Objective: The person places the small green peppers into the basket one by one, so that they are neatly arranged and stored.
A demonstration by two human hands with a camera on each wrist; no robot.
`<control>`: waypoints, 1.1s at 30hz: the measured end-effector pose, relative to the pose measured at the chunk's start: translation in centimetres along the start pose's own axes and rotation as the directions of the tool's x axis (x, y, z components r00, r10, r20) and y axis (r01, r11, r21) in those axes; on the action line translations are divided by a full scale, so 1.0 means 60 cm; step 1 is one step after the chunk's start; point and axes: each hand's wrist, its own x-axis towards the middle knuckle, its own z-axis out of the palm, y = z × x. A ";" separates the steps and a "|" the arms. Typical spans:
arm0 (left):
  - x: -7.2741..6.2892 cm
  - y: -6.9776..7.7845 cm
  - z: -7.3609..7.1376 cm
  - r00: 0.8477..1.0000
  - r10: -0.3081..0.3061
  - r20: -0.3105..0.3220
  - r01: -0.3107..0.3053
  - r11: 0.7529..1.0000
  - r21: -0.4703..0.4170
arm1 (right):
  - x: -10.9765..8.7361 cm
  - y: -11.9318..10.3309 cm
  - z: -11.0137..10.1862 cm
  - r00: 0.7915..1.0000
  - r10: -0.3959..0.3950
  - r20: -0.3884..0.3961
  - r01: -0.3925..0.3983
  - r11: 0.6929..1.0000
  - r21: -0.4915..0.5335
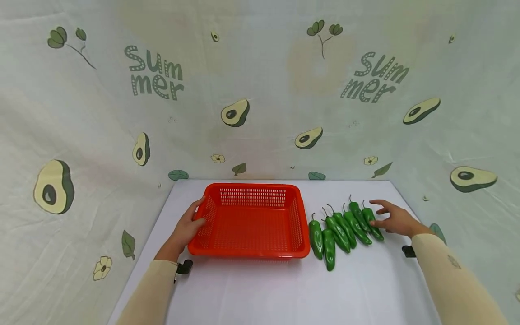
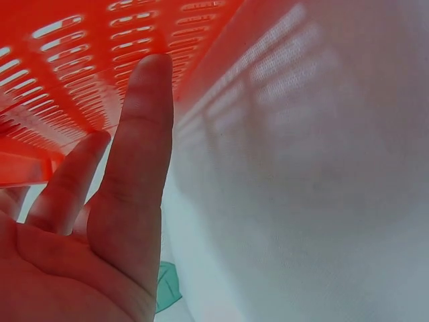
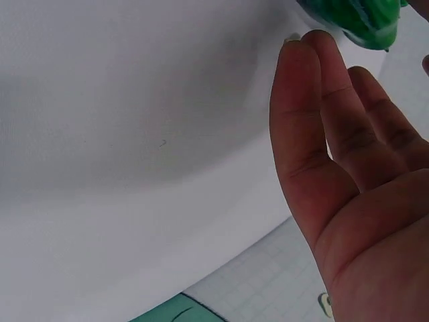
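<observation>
A red plastic basket [image 1: 248, 253] with slotted walls stands left of the middle on the white table. My left hand [image 1: 188, 228] holds its left side, the thumb over the rim and the fingers outside. The left wrist view shows those fingers stretched against the slotted wall [image 2: 67, 47]. Right of the basket lie several green peppers [image 1: 340, 231] in a fanned row, stems away from me. My right hand [image 1: 395, 220] hovers at the rightmost pepper [image 1: 370, 219], thumb and fingers spread apart. In the right wrist view, a pepper tip [image 3: 369, 23] shows just beyond the fingertips.
The white table [image 1: 260, 293] reaches toward me in front of the basket and peppers. A pale cloth [image 1: 268, 158] printed with avocados, leaves and "summer" lettering rises behind it and at both sides. Dark wrist camera mounts [image 1: 185, 266] sit below the hands.
</observation>
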 end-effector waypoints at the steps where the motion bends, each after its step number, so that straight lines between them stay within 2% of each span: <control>1: -0.003 -0.001 0.001 1.000 0.001 0.006 -0.001 1.000 0.005 | -0.003 0.004 0.004 1.000 0.002 0.005 -0.002 1.000 0.005; 7: -0.010 0.001 0.004 1.000 0.015 0.002 -0.015 0.999 0.037 | -0.010 0.013 0.017 0.999 0.017 0.030 -0.018 1.000 0.018; 14: -0.010 -0.001 0.003 1.000 -0.001 -0.006 0.002 1.000 0.025 | 0.000 0.023 0.023 0.999 0.015 0.032 -0.014 0.999 -0.036; 19: -0.006 -0.001 0.012 1.000 -0.002 -0.010 0.002 1.000 0.031 | 0.002 0.030 0.023 0.999 0.016 0.032 -0.014 0.998 -0.057; 24: 0.005 0.001 0.024 1.000 0.012 -0.004 -0.012 1.000 0.024 | 0.004 0.028 0.013 1.000 0.030 0.008 -0.030 0.997 -0.076; 33: 0.004 -0.001 0.025 1.000 0.013 -0.010 -0.012 1.000 0.025 | 0.005 0.015 0.010 0.999 0.043 0.008 -0.042 0.996 -0.073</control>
